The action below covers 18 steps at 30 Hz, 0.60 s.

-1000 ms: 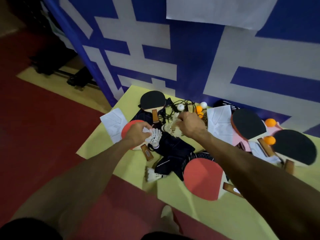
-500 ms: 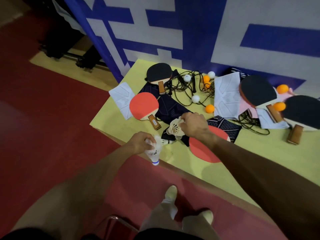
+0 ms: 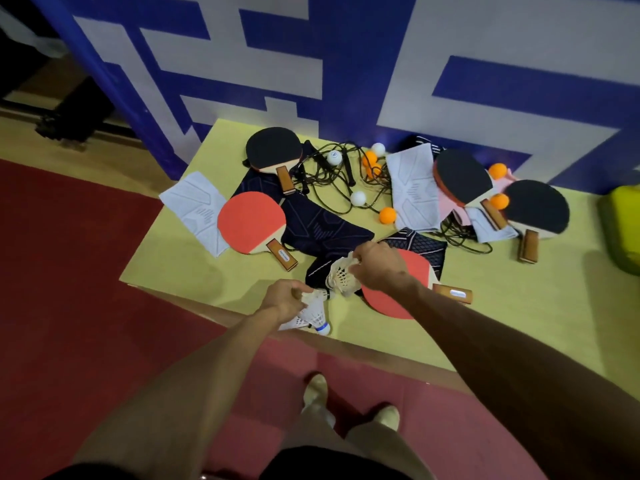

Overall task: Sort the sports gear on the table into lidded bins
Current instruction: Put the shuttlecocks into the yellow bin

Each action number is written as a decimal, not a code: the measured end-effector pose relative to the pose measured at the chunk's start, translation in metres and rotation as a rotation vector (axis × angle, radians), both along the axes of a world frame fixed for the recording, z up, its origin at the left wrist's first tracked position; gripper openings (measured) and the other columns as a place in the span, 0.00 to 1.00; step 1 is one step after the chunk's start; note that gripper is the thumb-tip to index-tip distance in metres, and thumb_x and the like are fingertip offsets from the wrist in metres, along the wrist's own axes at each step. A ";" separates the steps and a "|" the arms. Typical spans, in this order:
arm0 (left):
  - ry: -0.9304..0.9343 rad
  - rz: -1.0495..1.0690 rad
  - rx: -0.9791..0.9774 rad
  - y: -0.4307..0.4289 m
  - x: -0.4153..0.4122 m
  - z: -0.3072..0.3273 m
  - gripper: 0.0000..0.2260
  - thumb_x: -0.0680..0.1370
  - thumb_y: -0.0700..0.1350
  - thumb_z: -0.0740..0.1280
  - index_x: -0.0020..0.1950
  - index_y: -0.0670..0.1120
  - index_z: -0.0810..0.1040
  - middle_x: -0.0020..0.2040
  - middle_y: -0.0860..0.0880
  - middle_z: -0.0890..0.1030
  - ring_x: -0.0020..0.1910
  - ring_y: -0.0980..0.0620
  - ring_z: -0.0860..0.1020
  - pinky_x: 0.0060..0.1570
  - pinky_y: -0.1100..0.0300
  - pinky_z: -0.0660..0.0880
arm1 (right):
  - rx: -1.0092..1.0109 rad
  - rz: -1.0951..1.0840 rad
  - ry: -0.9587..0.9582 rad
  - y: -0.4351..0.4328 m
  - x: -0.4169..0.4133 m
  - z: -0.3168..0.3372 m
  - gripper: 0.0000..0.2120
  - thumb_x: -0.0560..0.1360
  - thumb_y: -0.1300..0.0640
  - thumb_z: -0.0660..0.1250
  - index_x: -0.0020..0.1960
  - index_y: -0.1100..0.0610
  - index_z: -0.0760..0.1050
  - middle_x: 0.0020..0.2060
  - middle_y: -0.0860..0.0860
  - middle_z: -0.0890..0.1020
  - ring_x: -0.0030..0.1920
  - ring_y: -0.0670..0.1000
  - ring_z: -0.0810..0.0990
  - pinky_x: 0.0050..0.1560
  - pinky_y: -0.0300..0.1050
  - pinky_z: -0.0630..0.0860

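Noted left hand (image 3: 282, 299) at the near edge of the yellow table (image 3: 194, 265), fingers curled round a shuttlecock bunch (image 3: 313, 315) of white feathers, one cork tip with a blue band pointing toward the person. Unable to tell whether that bunch touches the tabletop. Noted right hand (image 3: 377, 266) just beyond, fingers closed on a second shuttlecock cluster (image 3: 341, 275), held over the near end of a dark garment (image 3: 322, 226) and directly beside a near red bat (image 3: 384, 299) lying partly under the right wrist, handle out to the right. Found remaining gear spread across the far half of the table: a left red bat (image 3: 251, 221) lying partly on a white cloth (image 3: 199, 206); a far black bat (image 3: 273, 147) near the backdrop; two more black bats (image 3: 462, 176) at the right side, overlapping pale cloths; a tangled black skipping rope (image 3: 329, 181) between the left and right groups, with white balls (image 3: 357, 198) and orange balls (image 3: 387, 214) scattered in and around it. Recorded a yellow-green object (image 3: 623, 230) at the right frame edge, identity unclear. Recorded a blue-and-white banner (image 3: 346, 64) standing behind the table, red floor (image 3: 69, 271) in front, pale shoes (image 3: 315, 389) below the near edge.
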<state>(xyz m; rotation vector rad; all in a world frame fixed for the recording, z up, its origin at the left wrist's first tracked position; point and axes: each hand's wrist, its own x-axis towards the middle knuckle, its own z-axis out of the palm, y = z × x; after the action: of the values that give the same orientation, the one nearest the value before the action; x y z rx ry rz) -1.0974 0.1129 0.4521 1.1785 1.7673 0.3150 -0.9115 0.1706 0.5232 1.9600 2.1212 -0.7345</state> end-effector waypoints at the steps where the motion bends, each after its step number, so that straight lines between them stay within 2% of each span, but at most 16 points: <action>1: 0.008 0.005 0.000 0.002 0.001 -0.001 0.15 0.73 0.30 0.69 0.56 0.45 0.82 0.52 0.46 0.79 0.50 0.52 0.76 0.51 0.64 0.73 | 0.000 -0.020 -0.002 0.000 0.001 0.000 0.17 0.76 0.54 0.63 0.63 0.55 0.75 0.57 0.57 0.80 0.56 0.58 0.78 0.52 0.47 0.73; 4: -0.039 0.023 -0.021 0.002 0.001 -0.005 0.16 0.73 0.30 0.69 0.57 0.44 0.82 0.57 0.44 0.79 0.55 0.51 0.77 0.53 0.63 0.74 | 0.011 -0.062 0.008 -0.001 0.003 0.001 0.17 0.75 0.55 0.64 0.63 0.55 0.75 0.56 0.56 0.80 0.54 0.57 0.79 0.49 0.46 0.74; 8: -0.100 0.020 -0.049 -0.003 0.008 -0.003 0.18 0.76 0.28 0.62 0.62 0.40 0.79 0.63 0.43 0.77 0.57 0.51 0.75 0.51 0.65 0.70 | 0.020 -0.076 0.030 -0.005 0.005 -0.004 0.16 0.76 0.55 0.64 0.63 0.55 0.75 0.56 0.55 0.81 0.53 0.56 0.80 0.45 0.44 0.70; 10: -0.108 0.045 -0.042 -0.004 0.013 -0.001 0.18 0.76 0.28 0.61 0.63 0.40 0.79 0.65 0.43 0.76 0.60 0.49 0.76 0.52 0.64 0.72 | 0.028 -0.080 0.042 -0.007 0.008 -0.005 0.15 0.76 0.54 0.65 0.62 0.55 0.75 0.56 0.55 0.81 0.54 0.56 0.79 0.44 0.43 0.68; 12: -0.080 0.053 -0.044 -0.006 0.019 0.007 0.18 0.77 0.29 0.60 0.63 0.41 0.79 0.64 0.43 0.77 0.60 0.46 0.77 0.54 0.60 0.74 | 0.036 -0.095 0.058 -0.009 0.016 -0.004 0.16 0.76 0.54 0.65 0.62 0.55 0.75 0.56 0.56 0.80 0.54 0.57 0.79 0.45 0.43 0.69; 15: -0.060 0.083 -0.020 -0.004 0.027 0.019 0.17 0.77 0.29 0.61 0.62 0.41 0.79 0.63 0.42 0.78 0.59 0.46 0.78 0.57 0.62 0.73 | 0.052 -0.112 0.089 -0.010 0.034 0.000 0.17 0.75 0.54 0.64 0.62 0.54 0.75 0.57 0.57 0.79 0.56 0.58 0.78 0.51 0.46 0.72; 18: -0.006 0.078 0.011 -0.007 0.037 0.035 0.17 0.76 0.28 0.63 0.61 0.39 0.80 0.63 0.42 0.78 0.61 0.47 0.77 0.61 0.61 0.73 | 0.102 -0.128 0.134 -0.014 0.056 0.007 0.16 0.73 0.53 0.65 0.60 0.54 0.77 0.56 0.57 0.81 0.55 0.59 0.79 0.53 0.47 0.74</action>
<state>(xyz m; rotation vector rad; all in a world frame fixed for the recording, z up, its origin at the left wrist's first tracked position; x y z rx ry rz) -1.0599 0.1057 0.4869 1.1169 1.8115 0.3741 -0.8556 0.1569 0.5307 2.1738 2.1641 -0.8159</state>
